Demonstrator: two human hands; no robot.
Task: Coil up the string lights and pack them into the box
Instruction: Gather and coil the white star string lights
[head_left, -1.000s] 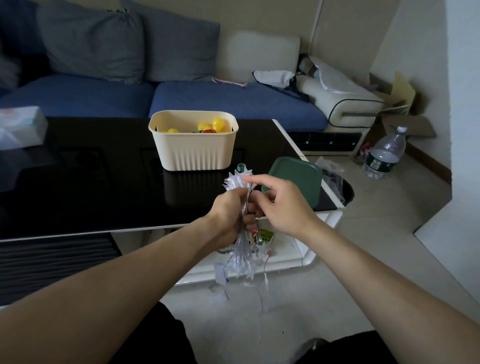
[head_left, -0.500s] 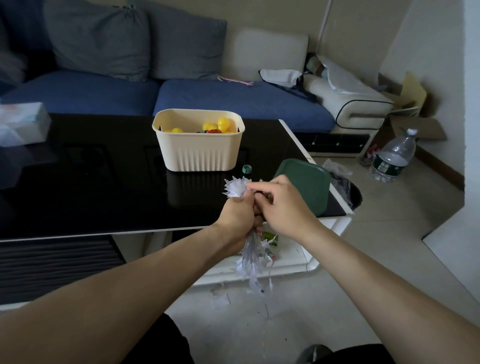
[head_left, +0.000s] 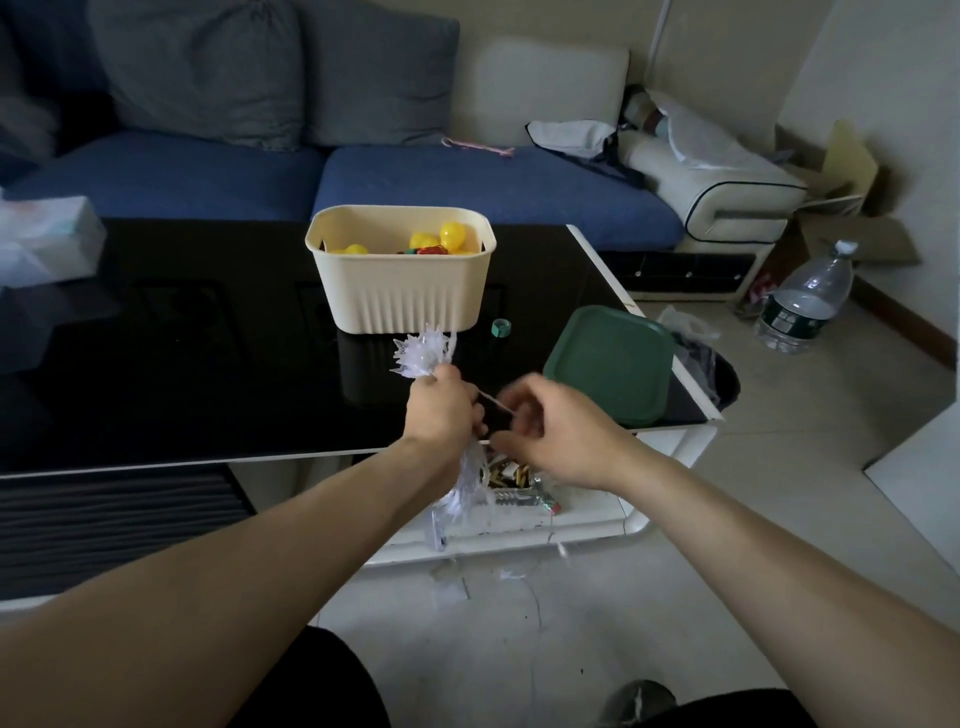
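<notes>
your left hand (head_left: 441, 410) clamps the string lights (head_left: 423, 356) bundle steady; just beside it, your right hand (head_left: 556, 436) pinches the wire to wrap.

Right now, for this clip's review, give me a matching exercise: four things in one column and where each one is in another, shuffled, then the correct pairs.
Things:
1. string lights
2. box
3. green lid
4. water bottle

Places:
A. on the floor by the wall
B. at the table's right edge
C. gripped in the left hand
D. on the table, near the sofa side

Pairs: 1-C, 2-D, 3-B, 4-A
</notes>
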